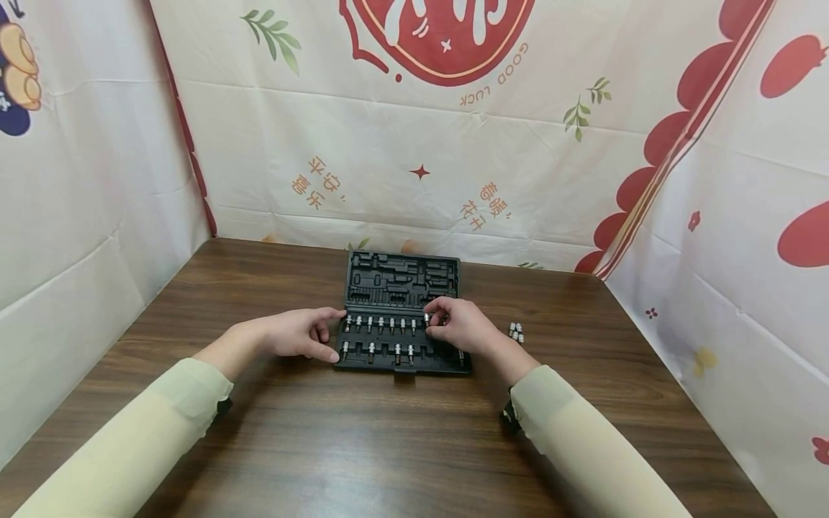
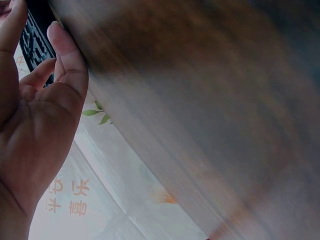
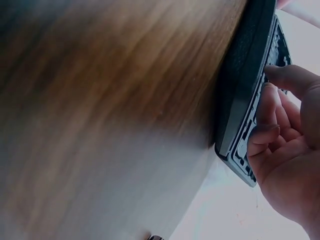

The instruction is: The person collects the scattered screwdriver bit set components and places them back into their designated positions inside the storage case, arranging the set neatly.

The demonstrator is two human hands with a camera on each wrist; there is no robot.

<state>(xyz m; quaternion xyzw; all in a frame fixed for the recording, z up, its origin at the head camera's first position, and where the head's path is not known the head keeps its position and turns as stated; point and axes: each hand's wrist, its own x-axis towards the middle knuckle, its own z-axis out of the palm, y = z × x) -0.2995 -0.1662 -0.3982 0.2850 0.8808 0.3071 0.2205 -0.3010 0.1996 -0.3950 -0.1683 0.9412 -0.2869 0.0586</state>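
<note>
A black plastic tool case (image 1: 386, 337) lies unfolded on the table, its lid leaning back at the far side. Silver bit sockets (image 1: 381, 324) line its upper row, and several more bit sockets (image 1: 398, 352) sit in the lower row. My right hand (image 1: 463, 325) is over the right half of the case, pinching a small silver bit socket (image 1: 427, 319) upright between thumb and fingers. At the left edge, my left hand (image 1: 298, 333) touches the case with its forefinger and thumb spread apart. The right wrist view shows the curled right fingers (image 3: 270, 107); the socket is hidden there.
A small cluster of silver sockets (image 1: 516, 332) stands on the wooden table (image 1: 388, 439) to the right of the case. Printed cloth (image 1: 414, 129) hangs behind the table and along both sides.
</note>
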